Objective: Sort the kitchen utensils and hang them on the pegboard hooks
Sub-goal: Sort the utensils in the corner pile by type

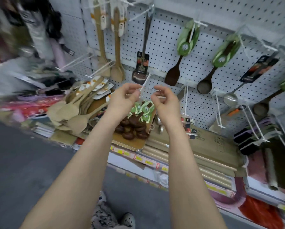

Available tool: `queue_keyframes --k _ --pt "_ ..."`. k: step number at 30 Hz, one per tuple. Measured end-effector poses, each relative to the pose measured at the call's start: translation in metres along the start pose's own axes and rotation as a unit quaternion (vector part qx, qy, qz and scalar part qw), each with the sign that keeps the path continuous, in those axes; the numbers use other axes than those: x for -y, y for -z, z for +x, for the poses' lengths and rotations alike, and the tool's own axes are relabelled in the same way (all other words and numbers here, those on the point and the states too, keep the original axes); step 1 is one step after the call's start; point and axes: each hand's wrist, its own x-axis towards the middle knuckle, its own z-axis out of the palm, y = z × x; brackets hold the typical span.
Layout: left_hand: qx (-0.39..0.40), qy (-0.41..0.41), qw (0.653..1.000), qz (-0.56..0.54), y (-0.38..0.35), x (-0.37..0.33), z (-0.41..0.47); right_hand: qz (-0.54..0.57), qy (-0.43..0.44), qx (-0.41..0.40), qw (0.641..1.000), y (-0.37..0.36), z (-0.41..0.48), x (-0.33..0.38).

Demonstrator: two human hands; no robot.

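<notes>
Both of my hands are raised in front of the pegboard [163,52]. My left hand [123,96] pinches the tip of an empty white hook [145,83] with thumb and fingertips. Just right of that hook, my right hand [163,100] hovers with loosely curled fingers and holds nothing. Below my hands on the shelf lie a pile of dark wooden spoons with green labels [135,123] and a pile of light wooden spatulas [72,111]. Higher up, light wooden spoons [117,52], a metal utensil with a black card [141,70], a dark spatula [172,75] and a dark spoon [204,85] hang on hooks.
More empty white hooks [186,103] stick out to the right, close to my right forearm. A metal ladle [231,98] hangs further right. Flat cardboard boxes [209,142] lie on the shelf. The left side is blurred clutter. The grey floor [22,162] and my shoe are below.
</notes>
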Motion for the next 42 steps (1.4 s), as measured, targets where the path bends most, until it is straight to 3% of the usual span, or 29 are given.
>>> queue_keyframes --k 11,29,42 --pt "-0.102 -0.035 0.994 0.032 0.11 -0.025 0.01 -0.048 0.124 0.065 0.989 -0.076 0.013 0.081" --pt "-0.246 -0.071 0.96 0.114 0.434 -0.007 0.047 0.023 0.222 0.135 0.965 -0.376 0.029 0.226" --pt "-0.331 -0.043 0.936 0.115 0.588 0.027 0.114 0.051 0.243 0.184 0.951 -0.553 0.084 0.281"
